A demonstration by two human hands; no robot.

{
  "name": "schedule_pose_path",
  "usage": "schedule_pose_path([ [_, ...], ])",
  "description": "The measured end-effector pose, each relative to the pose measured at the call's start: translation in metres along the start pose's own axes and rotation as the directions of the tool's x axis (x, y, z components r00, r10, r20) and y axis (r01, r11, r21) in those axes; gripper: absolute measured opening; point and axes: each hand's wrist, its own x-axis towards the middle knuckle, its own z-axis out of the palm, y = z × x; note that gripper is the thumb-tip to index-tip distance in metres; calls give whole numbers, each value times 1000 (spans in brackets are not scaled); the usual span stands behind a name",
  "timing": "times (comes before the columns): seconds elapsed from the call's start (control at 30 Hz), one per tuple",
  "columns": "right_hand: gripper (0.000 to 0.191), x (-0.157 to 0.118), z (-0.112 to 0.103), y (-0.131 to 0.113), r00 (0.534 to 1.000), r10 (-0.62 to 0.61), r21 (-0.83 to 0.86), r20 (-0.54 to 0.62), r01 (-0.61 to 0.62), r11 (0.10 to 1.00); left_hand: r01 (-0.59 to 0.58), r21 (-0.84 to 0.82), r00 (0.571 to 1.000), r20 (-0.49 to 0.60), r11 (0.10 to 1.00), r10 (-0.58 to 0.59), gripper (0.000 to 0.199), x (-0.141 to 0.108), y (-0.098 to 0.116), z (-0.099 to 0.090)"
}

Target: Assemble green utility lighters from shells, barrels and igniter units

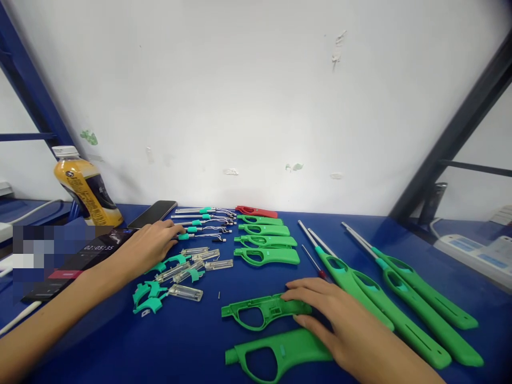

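Note:
My left hand [154, 242] reaches to the left ends of the metal tubes with teal collars and wires [192, 230]; its fingers are bent around a tube end, partly hidden. My right hand [320, 314] has its fingers apart on the right end of an open green lighter half shell [256, 311], inner side up. Below it lies another green shell [288, 349], outer side up, partly under that hand. Clear fuel tanks [186, 292] and teal trigger pieces [150, 296] lie loose below my left hand.
Several green half shells [266, 256] and a red one [256, 212] lie in a column. Assembled green lighters [432, 298] and a screwdriver [314, 261] are at right. A bottle [86, 186] and phones [154, 213] stand or lie at left.

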Motion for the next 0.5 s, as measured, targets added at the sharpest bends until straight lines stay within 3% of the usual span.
schedule_pose_path([
  [0.1,31,6,-2,-1,1000,-5,48,27,4,999,-7,75,996,87,997,0,37,2,-1,0],
  [0.23,27,11,-7,-7,998,6,54,58,-9,998,-4,150,996,89,989,-9,38,0,2,-6],
  [0.33,24,12,-9,-9,998,14,54,64,-17,998,-7,189,999,34,982,1,35,-6,10,-21],
  [0.43,23,9,-9,-13,1000,22,44,19,-22,999,-18,190,996,-88,982,35,26,-21,25,-45],
  [0.5,19,5,-9,-18,999,31,47,7,-31,998,-23,177,986,-161,984,52,43,-36,40,-61],
])
